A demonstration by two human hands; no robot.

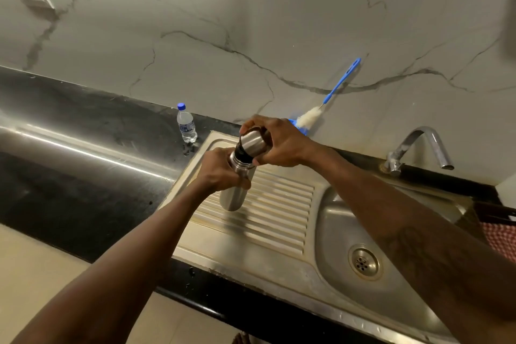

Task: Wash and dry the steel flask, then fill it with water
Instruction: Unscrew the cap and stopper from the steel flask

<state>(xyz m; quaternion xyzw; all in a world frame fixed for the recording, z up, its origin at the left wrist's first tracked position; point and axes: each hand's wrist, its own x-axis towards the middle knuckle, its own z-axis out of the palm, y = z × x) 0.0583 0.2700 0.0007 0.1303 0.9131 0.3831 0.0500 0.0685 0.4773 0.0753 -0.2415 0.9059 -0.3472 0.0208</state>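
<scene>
Steel flask [233, 198] mid-frame, tilted over the ribbed drainboard [279, 218]. Left hand [220, 173] wraps its body, right hand [282, 145] grips the cap [251, 141] at the top. Water bottle [186, 124] stands just up-left.

So the brushed-steel cylindrical flask [233, 198] has a satin sheen, same for its rounded steel cap [252, 141]. The stainless steel sink [279, 232] looks dull, scuffed and stained, ribbed on the drainboard. The black stone countertop [83, 162] is polished, super glossy. Also a clear plastic water bottle [186, 126] at its back edge, a blue plastic bottle brush [342, 82] with fluffy white bristles, and a shiny chrome tap [424, 130].
</scene>
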